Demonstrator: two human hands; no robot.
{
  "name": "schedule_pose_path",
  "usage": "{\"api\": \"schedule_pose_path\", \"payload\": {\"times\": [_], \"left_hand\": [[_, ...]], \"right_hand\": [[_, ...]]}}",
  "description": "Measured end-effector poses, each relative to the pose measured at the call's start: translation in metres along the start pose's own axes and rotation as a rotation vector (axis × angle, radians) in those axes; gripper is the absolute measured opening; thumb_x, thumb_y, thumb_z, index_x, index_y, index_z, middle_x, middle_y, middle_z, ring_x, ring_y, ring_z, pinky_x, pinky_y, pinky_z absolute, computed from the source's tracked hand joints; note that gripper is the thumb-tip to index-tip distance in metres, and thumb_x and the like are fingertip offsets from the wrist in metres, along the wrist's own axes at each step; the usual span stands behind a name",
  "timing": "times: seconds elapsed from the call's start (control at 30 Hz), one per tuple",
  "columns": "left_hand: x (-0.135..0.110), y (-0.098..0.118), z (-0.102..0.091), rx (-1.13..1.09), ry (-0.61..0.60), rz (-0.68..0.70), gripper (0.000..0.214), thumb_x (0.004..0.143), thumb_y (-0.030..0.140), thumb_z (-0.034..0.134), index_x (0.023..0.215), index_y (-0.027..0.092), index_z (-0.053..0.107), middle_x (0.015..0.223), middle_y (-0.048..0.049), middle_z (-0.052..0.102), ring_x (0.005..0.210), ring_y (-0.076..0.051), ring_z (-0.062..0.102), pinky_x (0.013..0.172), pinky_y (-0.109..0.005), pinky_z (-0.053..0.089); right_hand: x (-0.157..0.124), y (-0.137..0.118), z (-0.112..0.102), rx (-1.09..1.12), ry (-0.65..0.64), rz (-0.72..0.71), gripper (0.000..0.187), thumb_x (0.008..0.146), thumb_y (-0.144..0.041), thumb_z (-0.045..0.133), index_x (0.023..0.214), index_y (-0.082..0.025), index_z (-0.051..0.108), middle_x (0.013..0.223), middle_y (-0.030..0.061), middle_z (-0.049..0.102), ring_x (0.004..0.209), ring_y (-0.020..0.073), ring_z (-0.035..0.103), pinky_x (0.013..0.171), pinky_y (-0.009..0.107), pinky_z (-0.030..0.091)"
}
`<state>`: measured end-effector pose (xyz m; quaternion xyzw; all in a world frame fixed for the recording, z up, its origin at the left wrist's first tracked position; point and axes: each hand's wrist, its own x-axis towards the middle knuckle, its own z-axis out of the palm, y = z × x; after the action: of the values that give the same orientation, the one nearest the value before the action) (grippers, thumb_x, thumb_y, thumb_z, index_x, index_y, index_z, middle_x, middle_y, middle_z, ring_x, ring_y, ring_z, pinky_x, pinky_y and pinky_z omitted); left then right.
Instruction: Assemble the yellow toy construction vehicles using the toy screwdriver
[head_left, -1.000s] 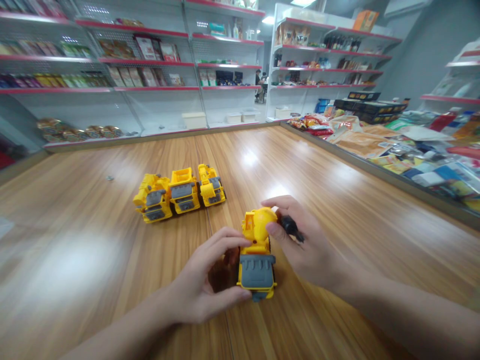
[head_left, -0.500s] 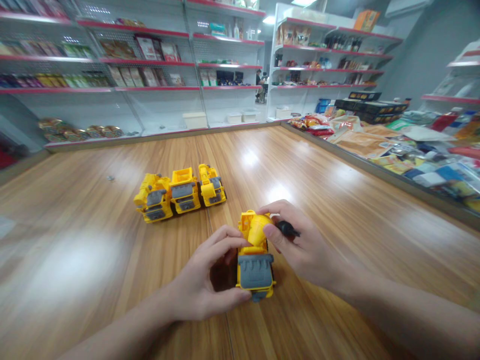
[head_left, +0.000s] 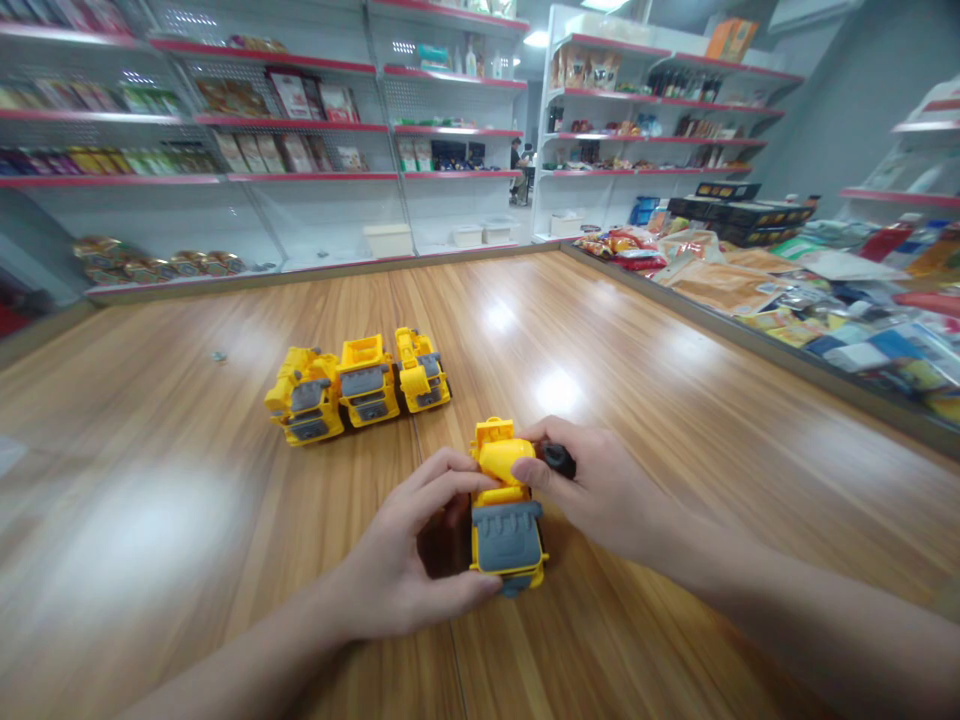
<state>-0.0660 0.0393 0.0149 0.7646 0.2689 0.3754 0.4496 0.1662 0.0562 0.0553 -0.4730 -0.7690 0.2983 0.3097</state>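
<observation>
A yellow toy cement mixer truck (head_left: 508, 535) with a grey cab top stands on the wooden table before me. My left hand (head_left: 409, 545) grips it from the left, thumb at the front of the cab and fingers by the drum. My right hand (head_left: 592, 485) pinches the yellow mixer drum (head_left: 504, 460), which lies crosswise on the truck. A black rounded piece (head_left: 559, 459) shows at the right fingers; whether it belongs to the drum or is a separate tool, I cannot tell. The truck's wheels are mostly hidden.
Farther left stand three yellow toy trucks: one with an arm (head_left: 306, 398), a dump truck (head_left: 367, 380) and another with a scoop or boom (head_left: 422, 370). A small shiny bit (head_left: 218, 357) lies left. Packaged goods (head_left: 720, 285) heap beyond the right edge; shelves (head_left: 300, 178) line the back.
My right hand has turned the drum from slanting lengthwise to nearly crosswise, and the hand has shifted slightly left. My left hand keeps its grip on the truck.
</observation>
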Motion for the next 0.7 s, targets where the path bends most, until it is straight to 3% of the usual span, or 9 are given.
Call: {"api": "schedule_pose_path", "payload": {"times": [0.13, 0.47, 0.7], "left_hand": [[-0.0005, -0.0009, 0.0001, -0.018, 0.0, 0.011, 0.06, 0.072, 0.023, 0.078, 0.128, 0.023, 0.055, 0.116, -0.0123, 0.048, 0.097, -0.024, 0.055, 0.078, -0.035, 0.05], [0.0005, 0.0021, -0.0005, -0.063, 0.01, 0.027, 0.073, 0.073, 0.024, 0.079, 0.139, 0.027, 0.049, 0.11, -0.0097, 0.052, 0.091, -0.021, 0.053, 0.074, -0.033, 0.049], [-0.0001, 0.0002, -0.0009, -0.034, 0.01, -0.012, 0.078, 0.074, 0.023, 0.076, 0.144, 0.025, 0.042, 0.109, -0.01, 0.049, 0.089, -0.021, 0.052, 0.072, -0.033, 0.048]], "right_hand": [[-0.0003, -0.0025, -0.0032, -0.08, 0.023, 0.047, 0.039, 0.094, -0.053, 0.05, 0.083, -0.018, 0.063, 0.067, -0.0004, 0.06, 0.059, 0.0132, 0.053, 0.055, 0.026, 0.036], [-0.0012, -0.0051, -0.0048, -0.122, -0.012, 0.092, 0.055, 0.096, -0.058, 0.039, 0.066, -0.017, 0.06, 0.058, 0.0006, 0.058, 0.052, 0.0118, 0.051, 0.051, 0.026, 0.03], [-0.004, -0.0055, -0.0051, -0.124, -0.046, 0.086, 0.051, 0.095, -0.057, 0.043, 0.068, -0.017, 0.061, 0.056, -0.0007, 0.056, 0.051, 0.0111, 0.048, 0.049, 0.026, 0.027]]}}
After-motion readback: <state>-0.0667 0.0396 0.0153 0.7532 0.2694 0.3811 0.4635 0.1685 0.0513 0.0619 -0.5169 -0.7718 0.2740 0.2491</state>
